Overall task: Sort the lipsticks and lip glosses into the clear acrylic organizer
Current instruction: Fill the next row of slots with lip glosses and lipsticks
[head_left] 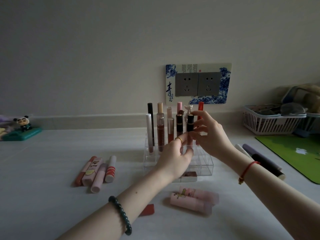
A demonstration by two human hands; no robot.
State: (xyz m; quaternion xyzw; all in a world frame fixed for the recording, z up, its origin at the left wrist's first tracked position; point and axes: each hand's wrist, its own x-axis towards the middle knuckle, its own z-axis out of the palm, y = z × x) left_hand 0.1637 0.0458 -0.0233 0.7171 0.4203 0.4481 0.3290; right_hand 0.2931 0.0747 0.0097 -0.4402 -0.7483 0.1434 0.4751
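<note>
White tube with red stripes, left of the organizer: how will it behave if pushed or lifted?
The white lip tube with red stripes lies on its side and looks round, so a sideways push would probably roll it; the pale pink tube close beside it may block one way. Looks like smooth hard plastic: likely stiff, maybe slippery.

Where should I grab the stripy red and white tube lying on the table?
Pinch the striped tube across its white far end, coming down from above. It lies flat, and a pink tube crowds its left side lower down, while that end and its right side are free.
</note>
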